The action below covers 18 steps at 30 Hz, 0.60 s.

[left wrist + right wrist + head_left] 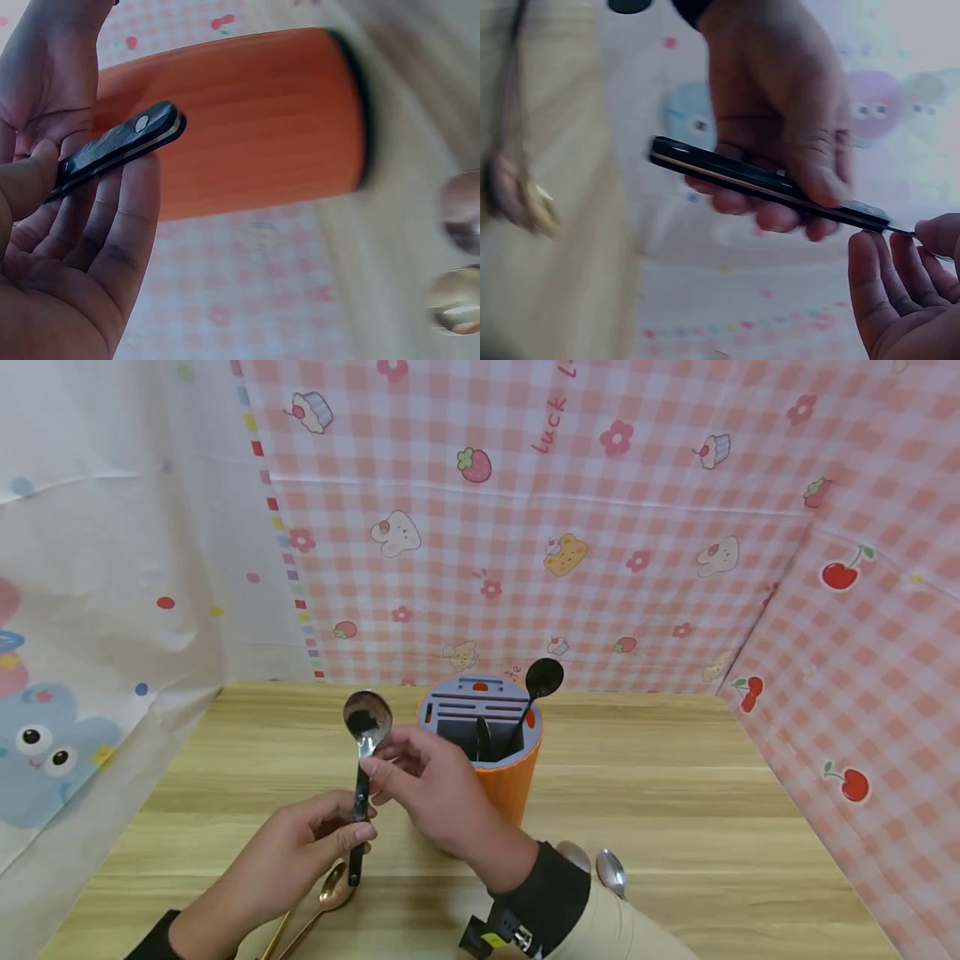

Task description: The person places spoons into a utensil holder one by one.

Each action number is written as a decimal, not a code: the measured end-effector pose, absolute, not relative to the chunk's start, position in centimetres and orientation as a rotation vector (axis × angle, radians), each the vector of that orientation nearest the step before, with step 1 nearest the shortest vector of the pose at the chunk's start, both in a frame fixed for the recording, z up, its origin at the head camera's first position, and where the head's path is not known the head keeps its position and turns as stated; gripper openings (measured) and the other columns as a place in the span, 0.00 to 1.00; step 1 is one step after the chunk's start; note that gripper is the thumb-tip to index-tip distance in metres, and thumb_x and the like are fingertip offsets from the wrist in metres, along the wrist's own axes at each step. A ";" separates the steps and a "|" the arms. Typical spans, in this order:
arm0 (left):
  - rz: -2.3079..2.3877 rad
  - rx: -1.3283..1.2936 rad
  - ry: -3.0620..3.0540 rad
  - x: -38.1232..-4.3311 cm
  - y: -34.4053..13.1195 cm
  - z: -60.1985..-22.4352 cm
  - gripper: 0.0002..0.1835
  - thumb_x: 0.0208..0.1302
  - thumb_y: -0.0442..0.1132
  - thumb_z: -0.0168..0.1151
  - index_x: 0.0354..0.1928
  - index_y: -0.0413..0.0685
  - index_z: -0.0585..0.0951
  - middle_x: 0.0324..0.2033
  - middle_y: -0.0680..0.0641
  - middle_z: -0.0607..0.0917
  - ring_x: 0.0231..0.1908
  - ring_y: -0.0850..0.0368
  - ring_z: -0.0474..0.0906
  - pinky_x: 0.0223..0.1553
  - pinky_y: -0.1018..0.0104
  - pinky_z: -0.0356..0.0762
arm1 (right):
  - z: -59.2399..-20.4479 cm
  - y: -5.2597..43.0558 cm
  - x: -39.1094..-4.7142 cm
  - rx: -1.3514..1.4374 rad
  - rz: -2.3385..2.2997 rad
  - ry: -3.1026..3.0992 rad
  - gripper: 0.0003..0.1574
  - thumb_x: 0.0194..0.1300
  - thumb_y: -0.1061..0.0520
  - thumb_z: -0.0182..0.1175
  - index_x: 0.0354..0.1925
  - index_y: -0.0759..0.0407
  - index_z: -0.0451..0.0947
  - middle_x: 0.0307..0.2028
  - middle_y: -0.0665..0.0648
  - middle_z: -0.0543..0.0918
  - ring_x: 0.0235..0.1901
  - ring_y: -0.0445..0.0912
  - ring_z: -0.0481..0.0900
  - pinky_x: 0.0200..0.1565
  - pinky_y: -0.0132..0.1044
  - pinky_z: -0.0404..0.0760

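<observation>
The right sleeve (615,927) covers the handles of two silver spoons (611,868); two gold-coloured spoons (335,891) run off the head view's lower edge, and the orange holder (513,789) hides the lower ends of the utensils inside. Left of it, above the wood-grain desk (675,810), the left hand's (303,843) fingers pinch a round-bowled spoon's (360,797) black handle; the right hand's (438,785) pinch near its neck. Pink checked cloth (442,568) hangs behind.
</observation>
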<state>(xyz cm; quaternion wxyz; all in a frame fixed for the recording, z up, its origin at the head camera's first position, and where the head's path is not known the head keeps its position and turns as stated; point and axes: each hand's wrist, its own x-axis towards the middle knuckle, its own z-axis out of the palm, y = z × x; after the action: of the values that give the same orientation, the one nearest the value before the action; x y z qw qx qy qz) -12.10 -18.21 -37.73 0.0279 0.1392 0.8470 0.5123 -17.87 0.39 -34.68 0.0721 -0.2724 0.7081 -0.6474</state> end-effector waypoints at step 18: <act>1.529 0.681 2.741 -18.6 -12.6 -30.2 0.12 0.68 0.39 0.63 0.51 0.48 0.81 0.42 0.48 0.87 0.42 0.59 0.82 0.46 0.54 0.81 | -24.0 6.3 -22.0 -1.044 -2.093 2.363 0.14 0.68 0.61 0.62 0.51 0.62 0.79 0.36 0.62 0.83 0.33 0.52 0.83 0.38 0.45 0.85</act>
<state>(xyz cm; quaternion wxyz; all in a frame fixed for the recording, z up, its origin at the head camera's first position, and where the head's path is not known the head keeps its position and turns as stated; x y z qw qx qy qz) -18.56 -12.58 -30.23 -0.0352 0.2118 0.8529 0.4758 -21.98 6.31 -24.00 -0.0914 -0.3126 0.7078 -0.6269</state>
